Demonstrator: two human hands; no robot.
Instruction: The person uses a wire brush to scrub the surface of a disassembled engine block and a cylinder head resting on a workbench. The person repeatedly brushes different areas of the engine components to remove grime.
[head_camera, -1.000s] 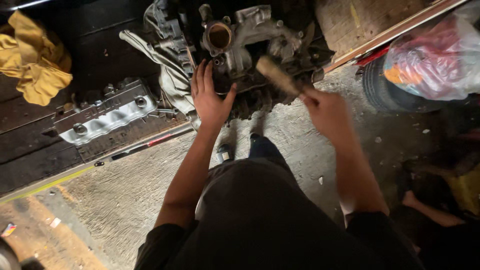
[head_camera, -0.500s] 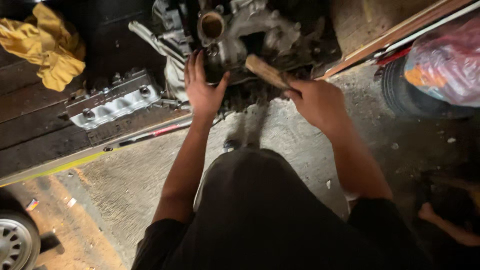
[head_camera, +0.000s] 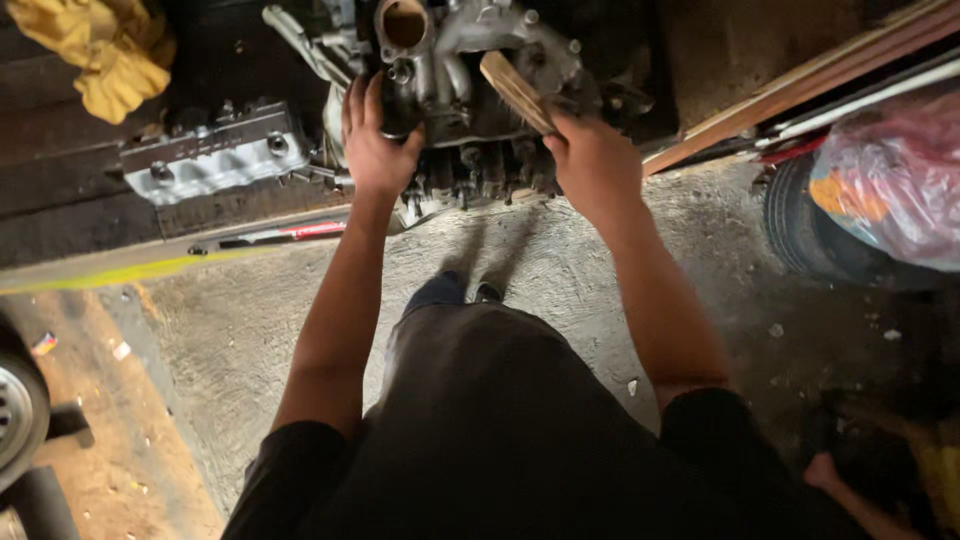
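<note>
Head view looks straight down on a greasy engine assembly (head_camera: 470, 90) sitting on a dark platform (head_camera: 90, 200) at the edge of the concrete floor (head_camera: 560, 270), directly in front of the person's feet. The left hand (head_camera: 375, 140) lies against the left flank of the engine, fingers (head_camera: 362, 100) spread and curled loosely round a dark cylindrical part there, bracing rather than clamping. The right hand (head_camera: 595, 165) is closed round the lower end of a wooden handle (head_camera: 515, 90), which slants up and to the left across the castings; whatever head the tool has is hidden among the metal parts.

The engine looks like a heavy, rigid lump of cast metal (far too much for one hand, by my judgement), with oily surfaces likely to be slippery. Solid bosses and the thick body round the open round port (head_camera: 403, 22) look like the sounder places to take hold; thin pipes and brackets at the left seem more likely to bend. The handle is light and stiff and offers a dry grip.

A separate grey valve cover (head_camera: 215, 150) lies on the platform to the left, well apart, with a yellow rag (head_camera: 100, 50) beyond it. A tyre (head_camera: 800, 225) and a pink plastic bag (head_camera: 890, 180) sit at the right.
</note>
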